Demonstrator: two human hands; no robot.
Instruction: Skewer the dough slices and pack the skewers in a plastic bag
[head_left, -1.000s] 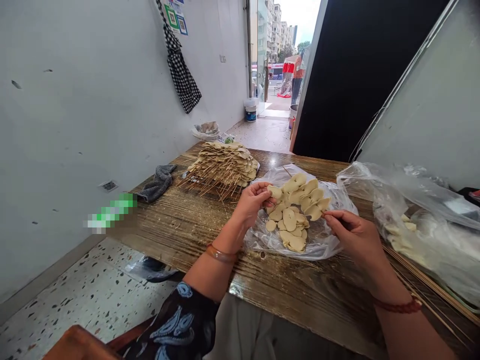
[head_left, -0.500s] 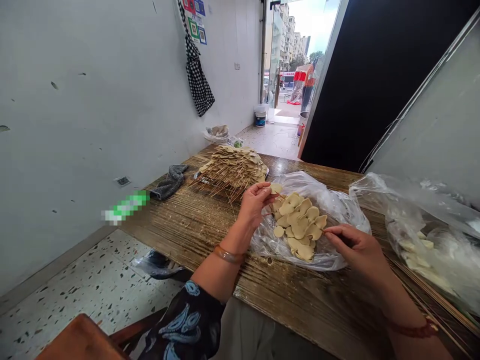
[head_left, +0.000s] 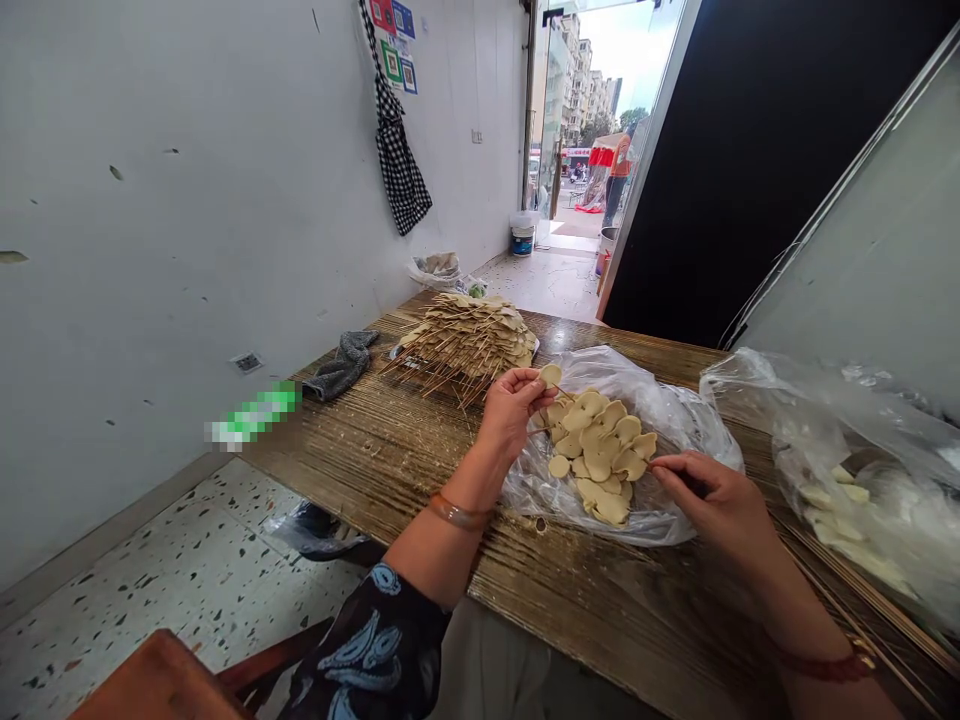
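My left hand [head_left: 517, 405] pinches a thin, round, pale tan slice [head_left: 550, 375] between thumb and fingers, above the left side of a pile. Short stretches of thin stick show beside these fingers. My right hand [head_left: 716, 490] is closed at the pile's right edge, its thumb and forefinger on the end of a thin wooden skewer [head_left: 652, 463]. How far this skewer runs through the slices is hidden. The pile of tan slices [head_left: 598, 455], some with small holes, lies on a clear plastic bag [head_left: 697, 430] on the wooden table [head_left: 360, 450].
Behind my left hand, a tray holds a heap of skewered slices [head_left: 480, 330]. A grey cloth [head_left: 341, 368] lies at the table's left edge. On the right are another plastic bag [head_left: 885, 490] with pale pieces and several loose skewers [head_left: 877, 610]. A stool [head_left: 161, 680] stands lower left.
The slice in my left hand has tilted slightly more upright. My right hand keeps its place at the skewer's end. The whole view has shifted very slightly.
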